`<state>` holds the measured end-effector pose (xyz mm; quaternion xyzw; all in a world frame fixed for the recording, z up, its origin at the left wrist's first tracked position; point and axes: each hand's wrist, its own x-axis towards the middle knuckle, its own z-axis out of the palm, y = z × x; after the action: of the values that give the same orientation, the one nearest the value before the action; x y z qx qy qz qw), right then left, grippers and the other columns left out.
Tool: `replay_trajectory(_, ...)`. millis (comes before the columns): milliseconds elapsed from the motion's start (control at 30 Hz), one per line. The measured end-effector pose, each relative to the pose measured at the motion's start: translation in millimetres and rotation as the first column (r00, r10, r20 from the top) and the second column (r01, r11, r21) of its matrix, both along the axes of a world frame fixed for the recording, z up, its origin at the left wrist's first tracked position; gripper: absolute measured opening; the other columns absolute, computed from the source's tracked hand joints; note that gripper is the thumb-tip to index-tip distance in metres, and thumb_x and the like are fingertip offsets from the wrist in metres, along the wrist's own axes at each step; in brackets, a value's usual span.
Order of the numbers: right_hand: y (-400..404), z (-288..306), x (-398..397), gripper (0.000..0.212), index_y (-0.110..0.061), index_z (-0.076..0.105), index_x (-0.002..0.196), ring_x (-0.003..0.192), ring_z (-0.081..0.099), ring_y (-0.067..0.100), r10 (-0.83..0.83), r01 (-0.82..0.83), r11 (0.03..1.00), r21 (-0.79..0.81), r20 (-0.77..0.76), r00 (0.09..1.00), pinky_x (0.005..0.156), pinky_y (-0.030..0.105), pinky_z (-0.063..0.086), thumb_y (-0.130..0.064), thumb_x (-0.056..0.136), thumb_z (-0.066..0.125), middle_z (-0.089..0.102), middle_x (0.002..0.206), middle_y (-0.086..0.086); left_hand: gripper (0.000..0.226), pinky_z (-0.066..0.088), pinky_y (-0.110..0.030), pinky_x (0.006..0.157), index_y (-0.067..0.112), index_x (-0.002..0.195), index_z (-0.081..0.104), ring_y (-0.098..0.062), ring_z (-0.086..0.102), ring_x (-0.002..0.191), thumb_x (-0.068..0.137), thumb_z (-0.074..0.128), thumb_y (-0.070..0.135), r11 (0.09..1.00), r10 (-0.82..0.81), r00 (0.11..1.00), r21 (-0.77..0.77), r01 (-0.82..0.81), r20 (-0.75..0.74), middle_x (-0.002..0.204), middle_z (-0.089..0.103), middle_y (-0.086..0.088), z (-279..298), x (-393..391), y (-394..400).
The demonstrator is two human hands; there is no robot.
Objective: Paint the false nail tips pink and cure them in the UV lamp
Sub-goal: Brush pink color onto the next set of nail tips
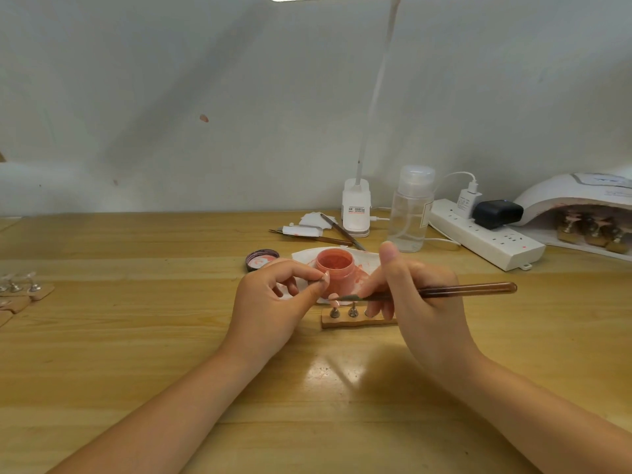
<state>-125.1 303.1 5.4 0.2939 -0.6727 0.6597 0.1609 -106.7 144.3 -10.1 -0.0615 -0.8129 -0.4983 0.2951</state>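
Observation:
My left hand [273, 295] pinches a small nail tip on its stand [324, 279] just in front of the open pink gel jar [333, 266]. My right hand [410, 295] grips a long brush [468, 289], its tip pointing left at a pink nail tip [333, 297]. Below the brush, a wooden holder [355, 321] carries metal nail stands; my right fingers cover its right end. The white UV lamp [581, 200] stands at the far right with several holders of pink tips inside [595, 230].
The jar sits on a stained white pad [307, 254], its lid [261, 260] to the left. Behind are tools and wipes [318, 230], a desk lamp base [356, 208], a clear pump bottle [410, 213] and a power strip [485, 234]. More stands lie at the left edge [20, 289].

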Motion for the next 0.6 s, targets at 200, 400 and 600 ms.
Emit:
replay_trajectory(200,5.7,12.6,1.4,0.055,-0.024,0.068,0.078,0.039,0.058,0.011,-0.035,0.043,0.988,-0.147,0.052,0.998,0.039,0.013,0.04,-0.057,0.088,0.025,0.065,0.051,-0.002,0.021,0.039,-0.008,0.058,0.028,0.077,0.07,-0.003,0.053,0.068,0.073,0.073,0.008,0.999,-0.04,0.998,-0.004,0.04,-0.042,0.078,0.066,0.009,1.0,1.1,1.1)
replay_trajectory(400,10.5,10.8,-5.1,0.051,-0.017,0.064,0.067,0.036,0.051,0.007,-0.091,0.091,0.995,-0.037,-0.002,0.996,0.043,0.013,0.042,-0.054,0.083,0.033,0.056,0.045,0.003,0.029,0.04,-0.005,0.066,0.03,0.084,0.068,0.006,0.056,0.076,0.073,0.071,0.003,0.993,-0.103,0.99,-0.06,0.097,-0.099,0.08,0.064,0.012,1.0,3.3,4.2)
replay_trajectory(600,6.7,2.1,-13.1,0.028,-0.026,0.056,0.091,0.088,0.058,-0.014,-0.017,0.088,0.936,0.342,-0.205,0.979,0.076,0.009,0.046,-0.022,0.072,0.076,0.06,0.086,-0.029,0.019,0.045,-0.01,0.072,0.024,0.09,0.069,-0.003,0.061,0.081,0.072,0.066,0.023,0.982,-0.174,0.978,-0.097,0.163,-0.119,0.082,0.067,0.012,0.8,4.3,6.0)
